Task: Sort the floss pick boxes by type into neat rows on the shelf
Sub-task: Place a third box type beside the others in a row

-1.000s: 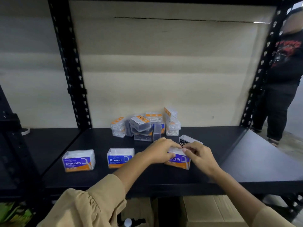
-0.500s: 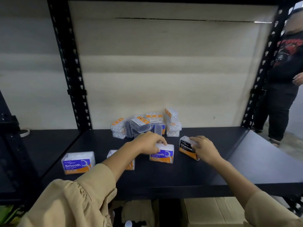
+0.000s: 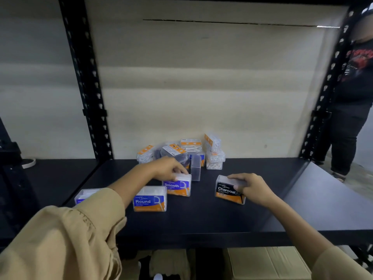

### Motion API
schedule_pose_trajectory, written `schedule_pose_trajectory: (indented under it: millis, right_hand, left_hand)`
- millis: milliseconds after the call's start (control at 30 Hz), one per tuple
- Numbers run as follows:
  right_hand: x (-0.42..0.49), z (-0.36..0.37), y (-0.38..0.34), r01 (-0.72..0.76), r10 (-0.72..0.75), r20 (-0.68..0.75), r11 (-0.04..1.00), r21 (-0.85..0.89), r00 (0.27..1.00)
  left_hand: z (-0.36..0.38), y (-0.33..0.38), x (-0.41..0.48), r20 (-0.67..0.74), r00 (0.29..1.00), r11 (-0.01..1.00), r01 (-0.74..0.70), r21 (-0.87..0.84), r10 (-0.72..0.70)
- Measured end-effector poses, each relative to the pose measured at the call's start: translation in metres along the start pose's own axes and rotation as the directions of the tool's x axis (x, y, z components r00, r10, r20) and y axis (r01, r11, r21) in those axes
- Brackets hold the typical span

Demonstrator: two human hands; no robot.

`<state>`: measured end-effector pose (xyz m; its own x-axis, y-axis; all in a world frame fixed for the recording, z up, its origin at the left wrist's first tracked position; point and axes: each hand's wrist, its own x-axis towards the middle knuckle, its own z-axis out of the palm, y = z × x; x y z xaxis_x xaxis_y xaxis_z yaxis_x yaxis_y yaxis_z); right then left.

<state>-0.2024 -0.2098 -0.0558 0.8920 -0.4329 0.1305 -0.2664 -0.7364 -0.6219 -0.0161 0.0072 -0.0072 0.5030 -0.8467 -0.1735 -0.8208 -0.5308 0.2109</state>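
Note:
On the black shelf my left hand grips the top of a blue "Smooth" box. My right hand holds the top right of a black "Charcoal" box. A blue "Round" box stands in front of the Smooth box. Another box at the far left is mostly hidden by my left sleeve. A loose pile of several boxes lies against the back wall, with one clear box standing on end before it.
Black perforated uprights frame the bay on both sides. A person in dark clothes stands past the right upright. Cardboard cartons sit under the shelf. A white ring lies on the neighbouring left shelf.
My left hand slid the Smooth box left and back, behind the Round box. My right hand took hold of the Charcoal box and shifted it slightly forward and right.

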Motion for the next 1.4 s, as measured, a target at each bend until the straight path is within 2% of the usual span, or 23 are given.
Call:
schedule_pose_trajectory:
  millis: [300, 633, 800, 1133, 1400]
  right_hand:
    - [-0.004, 0.035, -0.043, 0.132, -0.155, 0.182, 0.983, 0.131, 0.971]
    - [0.002, 0.061, -0.069, 0.188, -0.238, 0.254, 0.960, 0.207, 0.937]
    - [0.001, 0.065, -0.074, 0.200, -0.254, 0.261, 0.955, 0.218, 0.931]
    - [0.001, 0.067, -0.075, 0.202, -0.261, 0.262, 0.951, 0.233, 0.929]
    - [-0.001, 0.067, -0.076, 0.191, -0.248, 0.255, 0.955, 0.228, 0.935]
  left_hand:
    - [-0.012, -0.089, -0.039, -0.069, 0.976, 0.978, 0.208, 0.025, -0.206]
    - [-0.014, -0.142, -0.096, -0.069, 0.926, 0.921, 0.357, -0.159, -0.371]
    - [-0.011, -0.154, -0.110, -0.039, 0.918, 0.885, 0.369, -0.284, -0.395]
    - [-0.019, -0.141, -0.112, 0.147, 0.893, 0.875, 0.448, -0.181, -0.426]
    - [-0.015, -0.132, -0.118, 0.152, 0.903, 0.887, 0.425, -0.180, -0.402]
